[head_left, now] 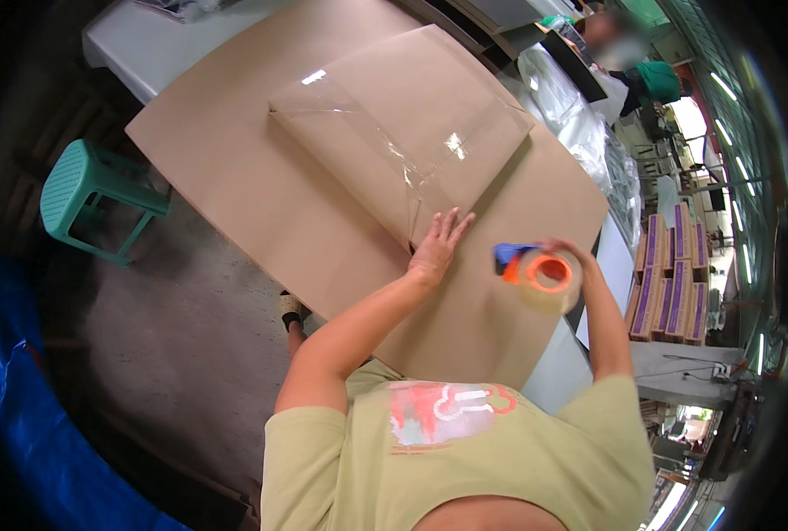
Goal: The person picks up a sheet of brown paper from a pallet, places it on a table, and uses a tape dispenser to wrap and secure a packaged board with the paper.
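Note:
A flat cardboard package [385, 115] with shiny clear tape across its top lies on a large brown cardboard sheet [226, 177]. My left hand [434, 248] rests on the package's near corner, its fingers stretched out and slightly spread. To the right of that corner, my right hand [569, 250] grips a tape dispenser [511, 262] in blue and orange, held over the cardboard sheet. It carries a big roll of clear tape [549, 296] around an orange hub. The dispenser is a little blurred, and part of my right hand's grip is hidden behind it.
A green plastic stool [88, 190] stands on the floor to the left, near a blue tarp [31, 389]. Clear plastic wrapping [571, 124] lies beyond the sheet's right edge. Stacked cartons [668, 274] stand farther right. Another person [655, 81] in green is at the far right.

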Available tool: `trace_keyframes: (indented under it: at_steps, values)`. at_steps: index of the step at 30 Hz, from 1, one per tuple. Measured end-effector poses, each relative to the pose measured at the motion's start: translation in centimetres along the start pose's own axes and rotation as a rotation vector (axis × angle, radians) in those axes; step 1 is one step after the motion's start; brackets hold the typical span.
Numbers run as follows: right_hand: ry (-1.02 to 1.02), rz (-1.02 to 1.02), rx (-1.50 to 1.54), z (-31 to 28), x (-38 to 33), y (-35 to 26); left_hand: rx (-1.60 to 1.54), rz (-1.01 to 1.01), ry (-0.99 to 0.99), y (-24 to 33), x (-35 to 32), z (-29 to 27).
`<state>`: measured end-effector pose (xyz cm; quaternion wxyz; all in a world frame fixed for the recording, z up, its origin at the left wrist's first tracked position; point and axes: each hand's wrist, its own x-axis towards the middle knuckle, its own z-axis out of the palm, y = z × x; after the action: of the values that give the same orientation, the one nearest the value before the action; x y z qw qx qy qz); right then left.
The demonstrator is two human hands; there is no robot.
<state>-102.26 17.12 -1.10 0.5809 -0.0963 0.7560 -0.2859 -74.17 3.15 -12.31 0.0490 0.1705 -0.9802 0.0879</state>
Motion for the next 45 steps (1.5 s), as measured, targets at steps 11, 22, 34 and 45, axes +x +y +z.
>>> trace_keyframes:
  at_steps: [11,22,34,45]
  values:
    - [0.573,-0.702,1.237,7.0,-3.5,22.0,-0.434,0.123,-0.068,-3.2,0.8,-3.2]
    - [0.997,-0.875,-0.617,22.0,0.0,0.8,-0.386,-0.316,-0.127,-27.5,3.6,0.6]
    - [0.945,-1.063,0.647,27.5,10.9,1.0,-1.201,-0.123,-0.006,-42.6,2.7,6.1]
    - [0.232,-1.359,1.430,28.2,3.1,-6.5,-2.361,0.065,0.005,-43.7,5.1,-2.2]
